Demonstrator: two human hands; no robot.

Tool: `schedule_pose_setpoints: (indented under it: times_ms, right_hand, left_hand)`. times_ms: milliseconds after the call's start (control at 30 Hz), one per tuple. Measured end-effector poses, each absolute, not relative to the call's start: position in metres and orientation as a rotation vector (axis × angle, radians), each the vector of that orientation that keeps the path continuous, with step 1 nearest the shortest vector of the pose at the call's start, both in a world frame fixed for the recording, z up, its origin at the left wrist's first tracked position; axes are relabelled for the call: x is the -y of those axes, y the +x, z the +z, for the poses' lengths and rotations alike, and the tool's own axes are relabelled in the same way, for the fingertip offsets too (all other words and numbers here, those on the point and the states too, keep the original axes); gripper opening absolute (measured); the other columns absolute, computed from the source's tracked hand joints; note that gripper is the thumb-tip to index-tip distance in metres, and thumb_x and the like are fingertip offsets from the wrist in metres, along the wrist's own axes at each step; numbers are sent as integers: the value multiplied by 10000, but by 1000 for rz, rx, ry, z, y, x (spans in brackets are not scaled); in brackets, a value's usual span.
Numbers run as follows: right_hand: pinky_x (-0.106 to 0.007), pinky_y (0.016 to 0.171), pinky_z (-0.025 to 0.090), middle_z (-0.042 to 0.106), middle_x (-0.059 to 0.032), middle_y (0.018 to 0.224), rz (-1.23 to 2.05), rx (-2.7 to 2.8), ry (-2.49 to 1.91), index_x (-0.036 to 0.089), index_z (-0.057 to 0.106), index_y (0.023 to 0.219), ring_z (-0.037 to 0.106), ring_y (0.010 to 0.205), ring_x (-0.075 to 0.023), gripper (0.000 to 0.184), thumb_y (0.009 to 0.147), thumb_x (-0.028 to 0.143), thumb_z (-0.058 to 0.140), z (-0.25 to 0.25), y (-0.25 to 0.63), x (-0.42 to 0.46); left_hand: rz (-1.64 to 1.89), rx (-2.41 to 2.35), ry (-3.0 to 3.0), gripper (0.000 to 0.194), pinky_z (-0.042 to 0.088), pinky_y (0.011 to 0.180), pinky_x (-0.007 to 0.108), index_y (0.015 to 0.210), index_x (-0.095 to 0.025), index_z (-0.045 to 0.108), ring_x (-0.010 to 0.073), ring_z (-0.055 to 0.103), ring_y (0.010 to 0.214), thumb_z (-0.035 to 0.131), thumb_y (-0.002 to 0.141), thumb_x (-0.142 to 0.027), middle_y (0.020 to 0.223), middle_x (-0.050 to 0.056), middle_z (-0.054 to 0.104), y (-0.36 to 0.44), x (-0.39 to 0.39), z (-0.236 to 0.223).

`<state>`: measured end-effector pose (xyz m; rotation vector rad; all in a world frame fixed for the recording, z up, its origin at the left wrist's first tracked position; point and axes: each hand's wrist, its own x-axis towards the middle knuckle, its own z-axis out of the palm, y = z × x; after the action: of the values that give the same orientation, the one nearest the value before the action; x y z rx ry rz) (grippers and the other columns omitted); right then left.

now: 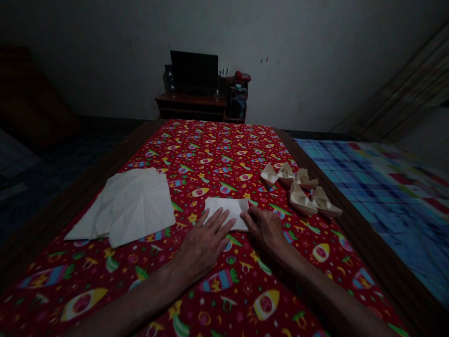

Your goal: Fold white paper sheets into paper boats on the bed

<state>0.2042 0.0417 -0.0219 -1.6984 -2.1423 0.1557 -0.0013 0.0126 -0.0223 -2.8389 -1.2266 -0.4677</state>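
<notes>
A small folded sheet of white paper (pixel 224 204) lies on the red patterned cloth in front of me. My left hand (pixel 206 241) rests flat on its left and middle part, fingers stretched out and slightly spread. At the right edge of the paper, my right hand (pixel 266 229) has its thumb and fingers bent together, gripping a turned-up flap at that edge. The fingers cover much of the paper's lower half. To the left lies a fanned stack of white paper sheets (pixel 140 206). Several folded paper boats (pixel 302 199) sit to the right.
The red cloth (pixel 217 140) with rocket prints covers a table with dark wooden edges (pixel 379 262). A blue checked sheet (pixel 333 173) spreads out at the right, beyond the table. Against the far wall, a black monitor (pixel 194 70) stands on a brown desk (pixel 191 103).
</notes>
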Motion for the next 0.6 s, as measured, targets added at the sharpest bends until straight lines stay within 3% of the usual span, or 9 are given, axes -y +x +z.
schedule_pose_setpoints:
  times_ms: [400, 600]
  right_hand:
    - [-236, 490, 222, 604, -21, 563, 106, 2158, -1723, 177, 601, 697, 525, 496, -124, 328, 897, 386, 446, -23, 204, -42]
    - [-238, 497, 227, 609, -21, 571, 101, 2162, -1714, 181, 597, 712, 526, 498, -124, 323, 905, 386, 439, -23, 204, -41]
  left_hand:
    - [-454, 1186, -2905, 401, 255, 1119, 461, 1348, -208, 387, 208, 292, 1359, 371, 949, -247, 1438, 60, 397, -1, -11, -24]
    - [-381, 1164, -2955, 449, 275, 1112, 449, 1394, -200, 317, 221, 269, 1368, 367, 952, -256, 1466, 75, 346, -2, -11, -21]
